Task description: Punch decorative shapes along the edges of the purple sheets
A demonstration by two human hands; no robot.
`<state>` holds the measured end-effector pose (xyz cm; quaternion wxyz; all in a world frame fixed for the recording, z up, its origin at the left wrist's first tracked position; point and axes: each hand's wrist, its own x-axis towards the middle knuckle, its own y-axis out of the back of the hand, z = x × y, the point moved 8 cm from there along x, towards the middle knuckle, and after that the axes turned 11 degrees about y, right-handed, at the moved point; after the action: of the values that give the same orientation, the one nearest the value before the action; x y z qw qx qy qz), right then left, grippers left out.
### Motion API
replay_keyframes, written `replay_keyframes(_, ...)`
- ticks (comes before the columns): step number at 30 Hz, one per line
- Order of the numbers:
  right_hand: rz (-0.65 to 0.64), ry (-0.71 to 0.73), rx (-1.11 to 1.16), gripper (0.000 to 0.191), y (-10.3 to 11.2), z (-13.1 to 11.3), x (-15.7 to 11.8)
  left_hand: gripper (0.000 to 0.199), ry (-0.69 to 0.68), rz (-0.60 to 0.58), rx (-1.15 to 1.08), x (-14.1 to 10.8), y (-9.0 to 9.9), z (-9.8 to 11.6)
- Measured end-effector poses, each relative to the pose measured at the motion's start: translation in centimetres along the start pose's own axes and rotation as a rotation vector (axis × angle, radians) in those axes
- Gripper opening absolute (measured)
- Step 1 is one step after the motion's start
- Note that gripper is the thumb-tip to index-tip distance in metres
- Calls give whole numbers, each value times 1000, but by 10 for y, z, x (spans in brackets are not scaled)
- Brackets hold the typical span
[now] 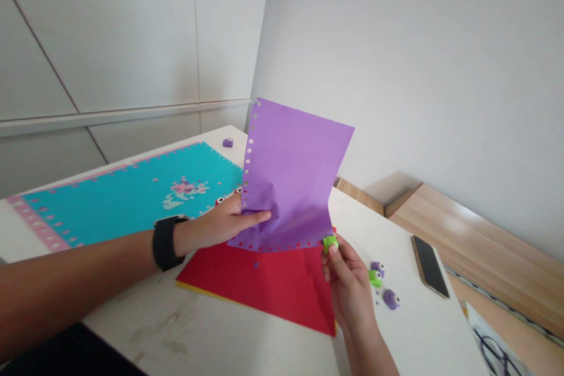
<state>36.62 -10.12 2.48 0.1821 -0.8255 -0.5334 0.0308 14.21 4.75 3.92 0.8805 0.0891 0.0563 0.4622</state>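
A purple sheet of paper [299,170] is held up and bent, with punched shapes along its left and lower edges. My left hand [229,217] grips its left side, thumb on the front and the other fingers behind it, hidden. A green craft punch [330,243] sits at the sheet's lower right corner, pinched in my right hand [348,276]. Below the purple sheet lies a red sheet [264,282] with a yellow edge showing under it. Small purple paper bits rest on the red sheet.
A blue sheet [132,194] with punched edges lies over a pink one, bearing loose confetti [187,188]. More punches include a purple one [391,299], a green one [375,278] and a far purple one [228,142]. A phone [430,265] lies at the right table edge.
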Motion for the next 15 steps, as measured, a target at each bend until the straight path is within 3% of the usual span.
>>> replay_keyframes(8,-98,-125,182,29,-4,7,-1,47,93,58,-153,0,8,-6)
replay_keyframes(15,67,-244,284,27,25,19,9,40,65,100,-322,0,13,-1)
